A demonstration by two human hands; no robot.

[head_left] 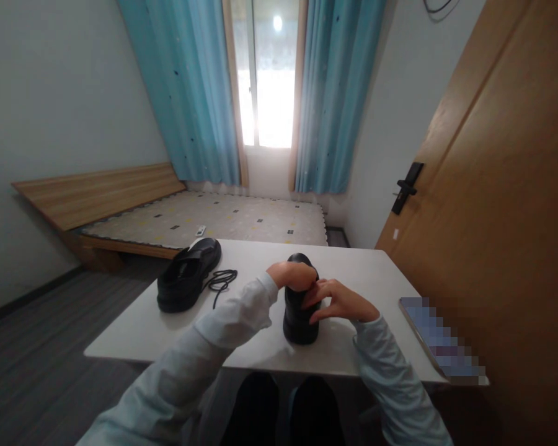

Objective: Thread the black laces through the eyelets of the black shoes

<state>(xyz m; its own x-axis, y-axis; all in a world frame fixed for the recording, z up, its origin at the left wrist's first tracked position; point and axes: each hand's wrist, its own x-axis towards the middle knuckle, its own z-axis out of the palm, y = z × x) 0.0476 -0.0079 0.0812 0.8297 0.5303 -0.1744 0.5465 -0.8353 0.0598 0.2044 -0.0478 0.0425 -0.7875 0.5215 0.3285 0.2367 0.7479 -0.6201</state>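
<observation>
A black shoe [300, 325] stands upright on the white table in front of me, its heel toward me. Reaching over its opening from the left, my left hand [292, 275] is bent at the wrist, and its fingertips are hidden on the shoe's far side. My right hand [341, 300] comes in from the right with thumb and fingers on the shoe's side near the opening. What its fingertips hold is too dark to make out. Another black shoe [186, 279] sits at the table's left, with a loose black shoelace [222, 279] coiled beside it.
The white table [255, 347] spans the space before my knees. A pixelated flat object [439, 337] lies along its right edge. Behind it is a bed [242, 217] with a small white remote [200, 231]. A wooden door [502, 186] stands close on the right.
</observation>
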